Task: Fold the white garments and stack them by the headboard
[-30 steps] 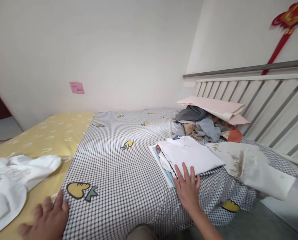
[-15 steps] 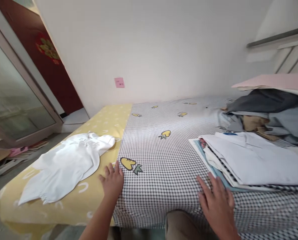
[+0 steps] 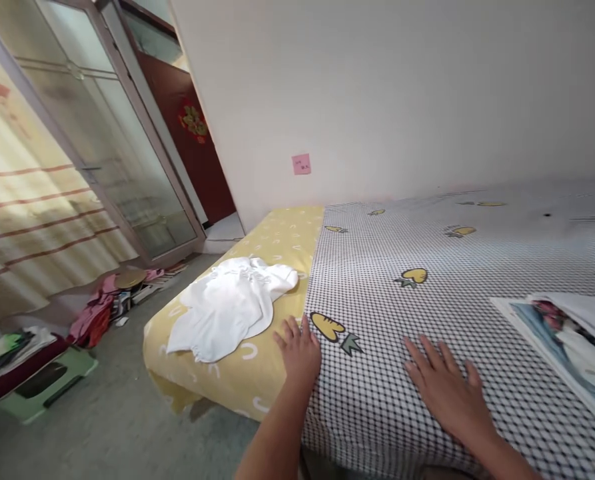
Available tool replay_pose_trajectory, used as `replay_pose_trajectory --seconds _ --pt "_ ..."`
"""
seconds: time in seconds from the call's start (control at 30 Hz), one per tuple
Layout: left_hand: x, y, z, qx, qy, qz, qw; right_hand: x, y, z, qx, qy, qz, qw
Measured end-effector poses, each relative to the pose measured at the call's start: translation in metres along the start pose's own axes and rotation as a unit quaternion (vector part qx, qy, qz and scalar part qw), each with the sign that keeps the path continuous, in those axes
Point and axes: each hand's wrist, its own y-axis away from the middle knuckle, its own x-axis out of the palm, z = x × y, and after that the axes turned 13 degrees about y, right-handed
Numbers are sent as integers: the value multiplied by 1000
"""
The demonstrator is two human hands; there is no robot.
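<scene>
My left hand [image 3: 300, 350] rests with spread fingers at the seam between the yellow cloth [image 3: 287, 233] and the checked sheet [image 3: 377, 387]. Just beyond it on the yellow side lies a rumpled white garment [image 3: 230, 303], with a gap between it and the fingertips. On the checked sheet, my right hand [image 3: 450, 387] is flat with its fingers apart and nothing in it. A stack of folded clothes [image 3: 584, 347] sits to the right of that hand, partly cut off by the frame's edge.
A pink note [image 3: 301, 164] is stuck on the white wall. At left are a glass door [image 3: 112, 127], a curtain [image 3: 32, 220], a green stool [image 3: 47, 387] bearing clothes, and a pile of pink and red items [image 3: 97, 307] on the floor.
My view has swung left, bringing the curtain and stool in and cutting off much of the clothes stack. My right hand has shifted left, away from the stack, and lies flatter.
</scene>
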Motion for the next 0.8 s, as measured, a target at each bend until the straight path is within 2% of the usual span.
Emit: replay_pose_trajectory --seconds 0.07,0.13,0.27,0.37,0.43,0.53,0.6,0.8 --pt "1 2 1 -1 22 -8 1000 -3 -1 24 -15 -6 -12 1000" --pt "3 3 3 2 50 -18 999 -4 -3 36 -11 -15 -17 1000" --pt "1 4 16 30 84 -49 995 2 -8 33 -19 -34 -21 999" --pt "-4 0 33 45 75 -86 992 4 -9 28 -24 -34 6 999" --pt "-10 -5 47 16 63 -106 992 3 -8 27 -21 -33 25 999" --pt "-18 -10 68 -92 48 -106 989 2 -7 28 -21 -34 21 999" --pt "-23 -9 77 -140 44 -103 984 2 -7 29 -17 -36 7 999" --pt "-31 3 87 -162 32 -107 981 2 -8 29 -12 -42 12 999"
